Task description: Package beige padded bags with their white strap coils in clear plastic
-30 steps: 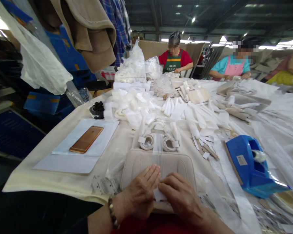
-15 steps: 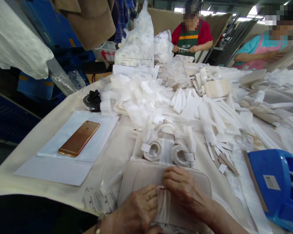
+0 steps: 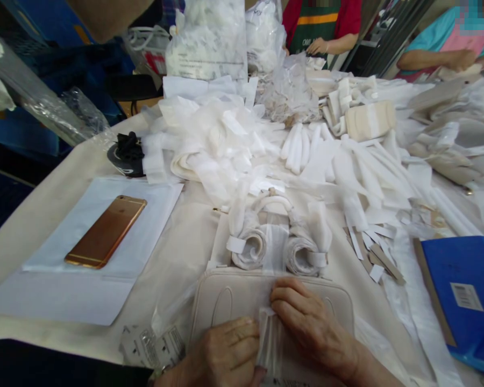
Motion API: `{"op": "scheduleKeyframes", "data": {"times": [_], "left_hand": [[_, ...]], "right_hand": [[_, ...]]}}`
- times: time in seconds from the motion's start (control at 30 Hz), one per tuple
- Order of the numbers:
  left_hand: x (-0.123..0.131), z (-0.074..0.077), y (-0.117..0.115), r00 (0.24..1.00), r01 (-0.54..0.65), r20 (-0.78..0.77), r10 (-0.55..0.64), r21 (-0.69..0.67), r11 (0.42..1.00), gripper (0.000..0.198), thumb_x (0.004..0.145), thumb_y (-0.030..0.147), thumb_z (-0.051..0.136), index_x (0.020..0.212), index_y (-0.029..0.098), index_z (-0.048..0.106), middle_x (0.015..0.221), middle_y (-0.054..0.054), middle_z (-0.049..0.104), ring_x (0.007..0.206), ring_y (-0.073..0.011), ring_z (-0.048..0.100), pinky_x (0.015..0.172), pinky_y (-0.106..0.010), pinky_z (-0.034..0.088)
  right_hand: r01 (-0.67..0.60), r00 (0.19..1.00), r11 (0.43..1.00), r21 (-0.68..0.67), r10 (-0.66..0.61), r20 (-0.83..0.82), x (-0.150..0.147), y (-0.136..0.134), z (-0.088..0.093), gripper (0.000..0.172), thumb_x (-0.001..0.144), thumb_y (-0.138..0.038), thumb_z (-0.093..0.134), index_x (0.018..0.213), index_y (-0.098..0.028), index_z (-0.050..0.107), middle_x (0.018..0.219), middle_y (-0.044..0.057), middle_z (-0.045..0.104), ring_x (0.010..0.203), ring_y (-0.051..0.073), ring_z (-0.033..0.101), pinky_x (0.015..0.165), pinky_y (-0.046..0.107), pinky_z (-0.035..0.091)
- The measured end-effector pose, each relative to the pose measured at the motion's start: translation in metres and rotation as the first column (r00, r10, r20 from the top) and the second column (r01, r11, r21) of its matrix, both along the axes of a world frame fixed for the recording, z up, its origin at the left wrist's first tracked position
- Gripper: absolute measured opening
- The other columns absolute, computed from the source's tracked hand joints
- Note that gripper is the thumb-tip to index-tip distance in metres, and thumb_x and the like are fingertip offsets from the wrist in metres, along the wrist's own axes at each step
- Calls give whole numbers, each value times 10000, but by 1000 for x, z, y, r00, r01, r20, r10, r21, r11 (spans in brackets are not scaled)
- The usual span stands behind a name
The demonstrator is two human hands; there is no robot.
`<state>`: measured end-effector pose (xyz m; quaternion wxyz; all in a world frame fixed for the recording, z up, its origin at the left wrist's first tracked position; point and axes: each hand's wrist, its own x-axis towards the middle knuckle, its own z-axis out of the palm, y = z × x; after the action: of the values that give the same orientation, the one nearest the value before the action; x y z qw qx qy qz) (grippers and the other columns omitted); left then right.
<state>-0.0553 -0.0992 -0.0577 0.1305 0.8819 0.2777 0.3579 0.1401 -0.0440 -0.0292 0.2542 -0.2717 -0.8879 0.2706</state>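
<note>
A beige bag (image 3: 242,293) lies flat at the table's front edge, a clear plastic strip (image 3: 271,341) running down its middle. My left hand (image 3: 229,349) has its fingers curled against the strip's left side. On the right side of the strip, my right hand (image 3: 310,322) pinches the plastic near its upper end with bent fingers. Just beyond the bag are two rolled, wrapped straps (image 3: 250,251) held by white bands, with a curved wrapped handle (image 3: 272,201) between them.
A gold phone (image 3: 107,231) rests on white paper (image 3: 153,215) at left. White wrapping pieces (image 3: 226,140) heap up behind. At right are a blue plastic holder (image 3: 460,269) and cardboard strips (image 3: 381,260). Two people (image 3: 318,32) stand across the table.
The view has tilted down and come closer. My left hand's fingers, flatter before, are now more curled at the strip. My right hand stays at nearly the same place on the bag.
</note>
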Motion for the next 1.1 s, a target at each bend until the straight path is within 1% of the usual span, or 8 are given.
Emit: {"op": "scheduleKeyframes", "data": {"times": [0.07, 0.13, 0.23, 0.3, 0.43, 0.57, 0.77, 1.1], "left_hand": [[-1, 1, 0, 1000, 21, -15, -22, -34, 999, 213, 824, 89, 511, 633, 130, 598, 603, -21, 584, 729, -132, 597, 791, -245, 547], [-3, 0, 0, 1000, 20, -13, -20, 41, 999, 185, 820, 91, 516, 662, 122, 608, 639, -27, 589, 731, -140, 588, 763, -263, 541], [-2, -3, -2, 999, 9, -42, 2, 253, 967, 165, 827, 91, 497, 859, 105, 658, 896, -56, 649, 934, -178, 592, 852, -298, 499], [0, -3, -4, 989, -7, -137, 51, 299, 954, 196, 836, 115, 501, 959, 108, 653, 1077, -69, 630, 1094, -204, 540, 948, -317, 447], [8, 1, -8, 933, -68, -320, 164, 291, 954, 235, 851, 238, 556, 1050, 136, 626, 1197, -75, 594, 1180, -210, 481, 1021, -335, 390], [12, 0, -11, 917, -130, -322, 235, 316, 940, 295, 867, 243, 537, 1122, 108, 600, 1175, -75, 612, 1144, -212, 512, 1034, -332, 387], [15, -5, -13, 914, -127, -335, 229, 301, 945, 312, 845, 180, 513, 1123, 60, 586, 1226, -127, 570, 1204, -261, 467, 1061, -345, 368], [13, -5, -12, 871, -111, -434, 232, 287, 951, 457, 854, 186, 489, 1282, 29, 452, 1354, -166, 470, 1327, -290, 319, 1054, -367, 380]], "right_hand": [[1, 1000, 1000, 14, -1, 9, 0, -1, 0, 288, 938, -106, 292, 844, -121, 564, 815, 78, 582, 835, 184, 476, 781, 319, 492], [12, 1000, 999, 48, -13, 4, -1, -2, -1, 302, 942, -107, 282, 839, -124, 565, 807, 75, 580, 824, 181, 471, 777, 312, 496], [25, 1000, 996, 89, -25, -7, -2, -2, -1, 308, 942, -104, 277, 832, -126, 564, 785, 70, 568, 796, 180, 463, 758, 317, 502], [30, 1000, 994, 109, -29, -4, -3, -2, -2, 293, 936, -97, 294, 820, -127, 562, 772, 66, 561, 778, 178, 458, 750, 324, 504], [40, 999, 990, 137, -40, -3, -4, -3, -4, 290, 933, -95, 309, 784, -134, 554, 768, 65, 555, 779, 178, 452, 723, 315, 504], [53, 999, 988, 147, -51, -18, -4, -3, -6, 326, 927, -70, 280, 745, -139, 541, 751, 67, 539, 777, 177, 448, 680, 300, 496], [153, 988, 980, 124, -148, -53, -8, -2, -9, 266, 881, -32, 376, 688, -154, 512, 707, 46, 529, 733, 166, 454, 632, 284, 469], [444, 893, 881, 160, -421, -163, -16, -6, -10, 118, 843, -60, 501, 838, -170, 544, 956, 90, 536, 901, 175, 552, 772, 294, 534]]}}
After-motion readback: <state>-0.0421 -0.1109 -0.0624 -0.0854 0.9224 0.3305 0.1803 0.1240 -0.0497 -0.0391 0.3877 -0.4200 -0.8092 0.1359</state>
